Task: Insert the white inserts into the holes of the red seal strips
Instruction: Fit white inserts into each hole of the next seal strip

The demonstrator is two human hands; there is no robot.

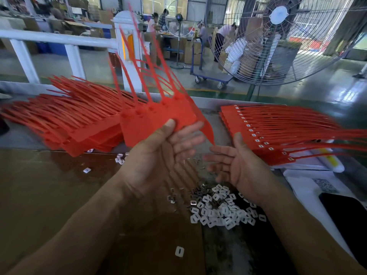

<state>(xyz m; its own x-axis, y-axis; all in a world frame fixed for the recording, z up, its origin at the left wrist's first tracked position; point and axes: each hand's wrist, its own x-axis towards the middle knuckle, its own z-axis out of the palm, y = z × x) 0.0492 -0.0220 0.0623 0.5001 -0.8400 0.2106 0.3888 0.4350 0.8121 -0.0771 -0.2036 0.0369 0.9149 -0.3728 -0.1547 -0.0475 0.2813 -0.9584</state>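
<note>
The tabletop (222,114) carries two big heaps of red seal strips: an unfilled pile (65,120) on the left, its flat tag ends near and its thin tails running far and left, and a filled pile (282,135) on the right, tags fanned in a stepped row with a white insert showing in each hole and the tails trailing off to the right. Between them the left hand (156,153) is clamped on a joined comb of seal strips (158,120), thumb on the near face of the tags and fingers behind; its tags point down toward the person and the tails stand up and lean far-left, so the long axis runs nearly upright. The comb looks light, thin and springy; the tails would likely whip and bend, so the stiffer tag row is the sensible place to hold, much as it is pinched now, keeping the small raised hole blocks at the top of the tags free. The right hand (236,165) is open and empty, palm turned inward, just beside the comb's lower right corner but not touching it. Below the hands lies the heap of white inserts (220,211), small flat rounded squares with a slot, probably hard, slippery and easy to drop; pinching one by its edges should serve. A single insert (179,251) lies nearer, and a few strays (120,158) sit by the left pile.
</note>
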